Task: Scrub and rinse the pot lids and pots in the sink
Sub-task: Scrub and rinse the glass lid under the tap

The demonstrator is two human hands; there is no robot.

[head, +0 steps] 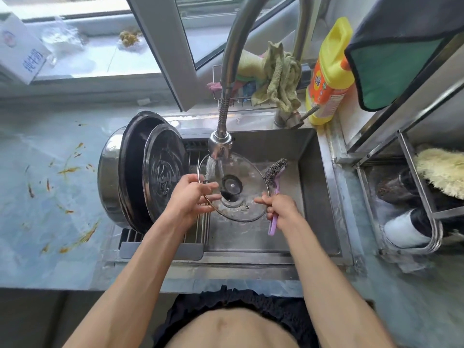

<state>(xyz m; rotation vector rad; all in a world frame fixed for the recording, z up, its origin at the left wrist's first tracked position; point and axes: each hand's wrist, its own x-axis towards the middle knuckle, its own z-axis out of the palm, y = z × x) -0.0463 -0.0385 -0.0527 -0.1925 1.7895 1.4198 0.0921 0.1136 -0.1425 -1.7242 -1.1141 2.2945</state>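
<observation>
Steel sink (324,197) under running tap (220,144): left hand (190,194) pinches the glass lid (236,189) at nine o'clock; right hand (278,205) grips a scrub brush (275,172) at three, while pots (140,172) lean left.

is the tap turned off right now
No, water streams from the tap head onto the glass lid held by the left hand.

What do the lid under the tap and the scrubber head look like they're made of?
The lid looks like clear glass with a thin metal rim: the sink shows through it. The scrubber head looks like coarse metal wire wool, grey and glinting, on a purple plastic-looking handle.
</observation>
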